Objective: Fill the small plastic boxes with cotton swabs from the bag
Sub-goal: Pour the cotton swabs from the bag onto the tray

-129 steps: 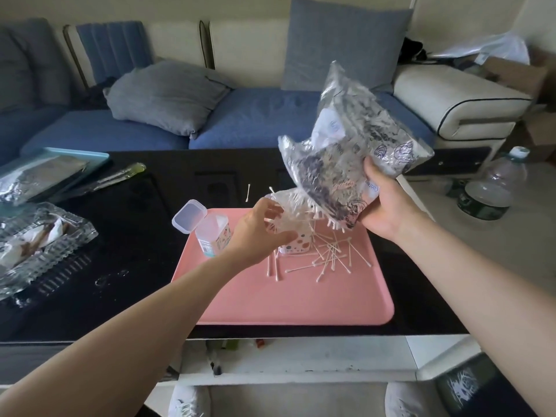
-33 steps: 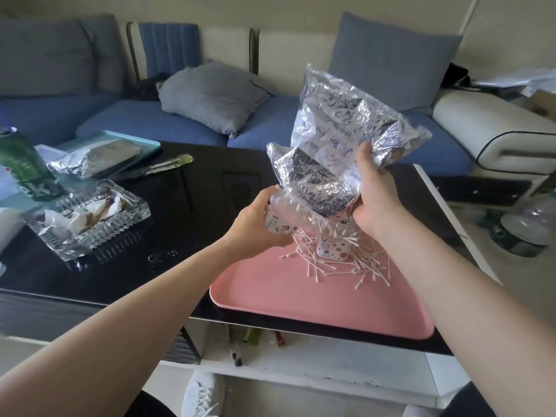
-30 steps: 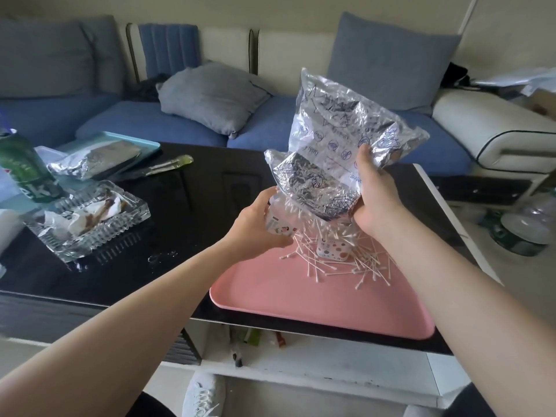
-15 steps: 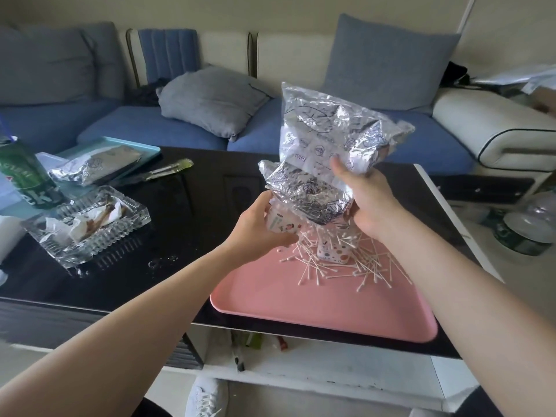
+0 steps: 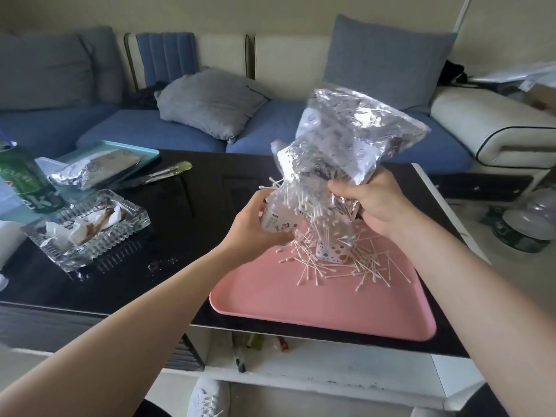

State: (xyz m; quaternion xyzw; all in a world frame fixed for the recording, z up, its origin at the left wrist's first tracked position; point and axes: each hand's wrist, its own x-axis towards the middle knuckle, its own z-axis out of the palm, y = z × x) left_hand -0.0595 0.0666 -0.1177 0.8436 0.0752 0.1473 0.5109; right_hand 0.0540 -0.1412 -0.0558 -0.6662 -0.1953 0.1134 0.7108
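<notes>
Glossy black table [image 5: 195,206]; at its left, ribbed clear glass ashtray [image 5: 137,218]; green drink can [image 5: 25,182] just behind it; silver foil pouch [image 5: 93,171] on teal plastic tray [image 5: 150,152]; grey cushion [image 5: 210,100] on blue sofa [image 5: 135,130] beyond.

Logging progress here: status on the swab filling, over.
Left hand grips one small box; right hand grips the tipped bag. Cotton swabs litter the pink tray around the second box.
</notes>
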